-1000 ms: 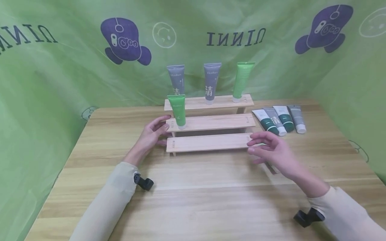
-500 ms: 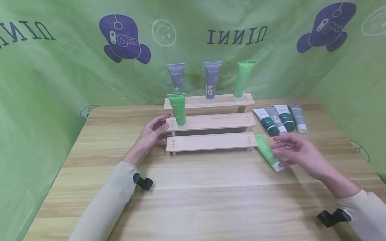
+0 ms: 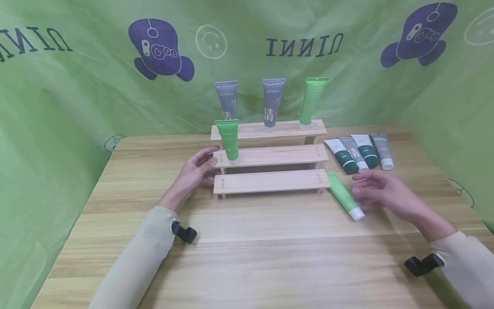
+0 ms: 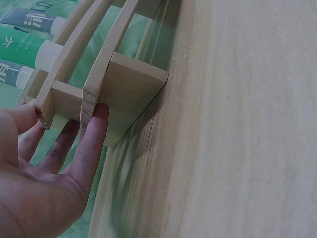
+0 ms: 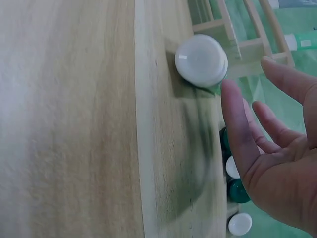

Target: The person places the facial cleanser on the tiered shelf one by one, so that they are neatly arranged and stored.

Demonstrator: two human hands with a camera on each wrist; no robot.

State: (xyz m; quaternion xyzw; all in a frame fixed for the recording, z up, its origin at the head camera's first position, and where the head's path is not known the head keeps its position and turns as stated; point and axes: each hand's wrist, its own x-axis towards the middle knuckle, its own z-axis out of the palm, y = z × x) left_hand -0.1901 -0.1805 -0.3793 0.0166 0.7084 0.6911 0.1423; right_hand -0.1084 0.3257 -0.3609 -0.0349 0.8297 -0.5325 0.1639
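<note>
My left hand rests at the left end of a three-step wooden display rack. Its thumb touches the end of the middle board, and one straight finger reaches under the lowest board. Beside the rack's right end, a light green squeeze tube lies on the table, its white cap toward me. My right hand hovers just right of that tube, fingers loosely bent and apart, holding nothing. A darker green tube stands cap down on the middle board's left end.
Two grey-blue tubes and a light green tube stand on the top board. Several grey and white-green tubes lie side by side at the back right. Green printed cloth surrounds the wooden table.
My right hand has moved right from the rack's lowest board to beside the lying green tube, which was mostly hidden before. My left hand stays at the rack's left end.
</note>
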